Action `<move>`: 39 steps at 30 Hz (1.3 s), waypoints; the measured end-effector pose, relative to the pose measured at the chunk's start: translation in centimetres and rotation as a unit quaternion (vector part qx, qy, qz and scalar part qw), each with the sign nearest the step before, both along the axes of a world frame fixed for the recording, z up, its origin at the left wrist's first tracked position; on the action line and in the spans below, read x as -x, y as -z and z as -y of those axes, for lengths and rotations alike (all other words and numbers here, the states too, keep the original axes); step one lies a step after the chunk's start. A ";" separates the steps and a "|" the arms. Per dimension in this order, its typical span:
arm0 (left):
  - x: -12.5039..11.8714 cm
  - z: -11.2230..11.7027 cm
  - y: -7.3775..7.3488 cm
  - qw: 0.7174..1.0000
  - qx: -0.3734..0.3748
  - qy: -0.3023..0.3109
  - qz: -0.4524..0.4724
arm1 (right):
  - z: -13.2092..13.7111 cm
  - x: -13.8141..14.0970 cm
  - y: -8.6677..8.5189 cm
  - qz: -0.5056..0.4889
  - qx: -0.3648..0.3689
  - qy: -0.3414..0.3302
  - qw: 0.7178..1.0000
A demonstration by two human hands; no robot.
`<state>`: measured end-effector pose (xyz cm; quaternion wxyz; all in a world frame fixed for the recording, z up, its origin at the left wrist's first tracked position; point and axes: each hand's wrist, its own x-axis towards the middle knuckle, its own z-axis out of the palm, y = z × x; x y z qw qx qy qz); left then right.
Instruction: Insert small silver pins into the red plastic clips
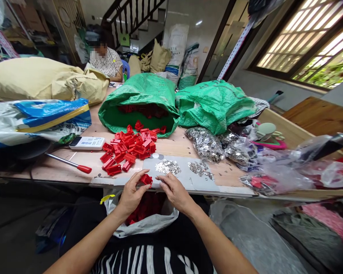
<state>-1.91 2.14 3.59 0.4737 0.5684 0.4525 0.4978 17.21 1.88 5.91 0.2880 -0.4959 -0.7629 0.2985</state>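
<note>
Between the thumb and fingers of my left hand [133, 192] is a small red plastic part [146, 180], held at the table's front edge. My right hand [174, 190] is close beside it, thumb and fingertips pinched together; whatever they grip is too small to name. Just beyond my hands, two piles of small metal pieces, a shiny pile [168, 167] and a darker pile [200, 169], lie on a grey sheet [185, 182]. A heap of red plastic parts [131, 146] spreads to the left. Below my hands, a white sack [157, 224] in my lap holds more red parts.
A green sack [140, 89] opens toward me with red parts inside; another green sack [214, 102] lies beside it. Bags of metal pieces [205, 144] stand at right. A red-tipped lever [84, 168] juts out at left. Across the table sits a person [108, 61].
</note>
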 end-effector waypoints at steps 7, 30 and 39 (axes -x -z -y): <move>-0.2 -1.4 0.2 0.990 -0.073 0.049 -0.108 | -0.2 -0.2 0.7 0.068 -0.002 0.011 0.998; 0.1 -1.9 1.0 0.985 -0.064 0.061 -0.150 | 0.2 2.2 -0.1 0.230 0.027 0.049 0.972; 0.0 -1.1 0.5 0.985 -0.049 0.036 -0.164 | -0.1 0.8 -0.3 0.119 0.013 0.004 0.993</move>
